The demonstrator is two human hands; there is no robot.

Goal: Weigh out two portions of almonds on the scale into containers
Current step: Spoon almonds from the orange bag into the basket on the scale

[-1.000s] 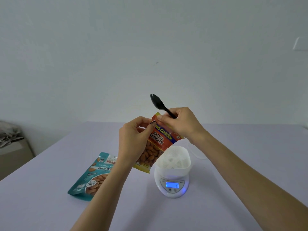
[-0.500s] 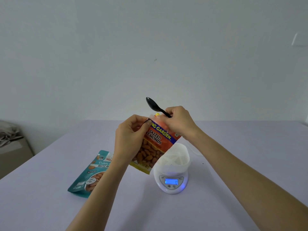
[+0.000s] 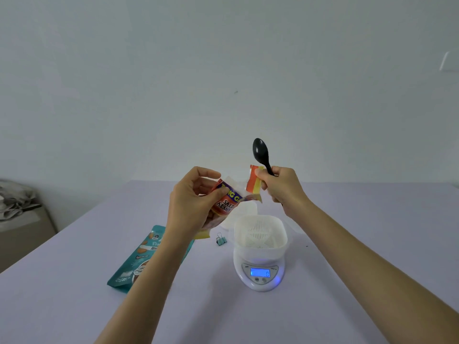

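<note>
My left hand (image 3: 192, 204) grips a red and orange bag of salted almonds (image 3: 224, 203), held in the air left of the scale. Its top strip (image 3: 253, 182) is torn mostly off and pinched in my right hand (image 3: 283, 188), which also holds a black plastic spoon (image 3: 260, 152) pointing up. Below sits a white digital scale (image 3: 259, 273) with a lit blue display, carrying an empty white slotted container (image 3: 260, 233). Another white container (image 3: 248, 209) is partly hidden behind the bag.
A teal almond pouch (image 3: 139, 259) lies flat on the lavender table (image 3: 74, 294) to the left, partly under my left forearm. A small teal binder clip (image 3: 221, 240) rests between the pouch and the scale. A beige cabinet with cloth (image 3: 17, 214) stands at far left.
My hands have pulled apart and the bag's top strip has torn away to the right with my right hand. The spoon now points more upright.
</note>
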